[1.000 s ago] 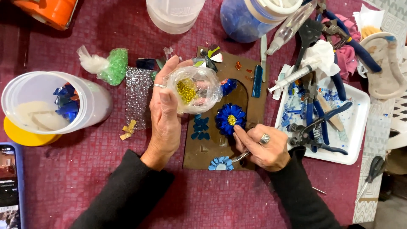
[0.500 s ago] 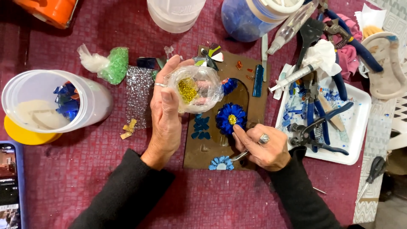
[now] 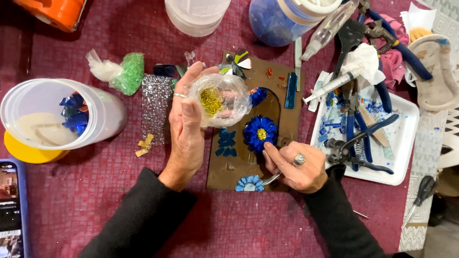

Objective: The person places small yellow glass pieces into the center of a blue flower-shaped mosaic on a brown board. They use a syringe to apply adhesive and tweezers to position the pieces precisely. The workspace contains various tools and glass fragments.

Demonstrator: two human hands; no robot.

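My left hand grips a clear plastic bag with small yellow beads in it, held above a brown board. On the board lies a dark blue mosaic flower with a yellow centre, a light blue half flower at its lower edge, and small blue pieces. My right hand, a ring on one finger, holds thin metal tweezers and touches the lower right edge of the dark blue flower.
A white tray with blue-handled pliers and a syringe sits right. A clear tub with blue glass lies left, near a green bead bag. A phone is bottom left. Jars stand along the far edge.
My right hand's fingertips have shifted slightly at the flower's edge. The left hand and bag have stayed in place.
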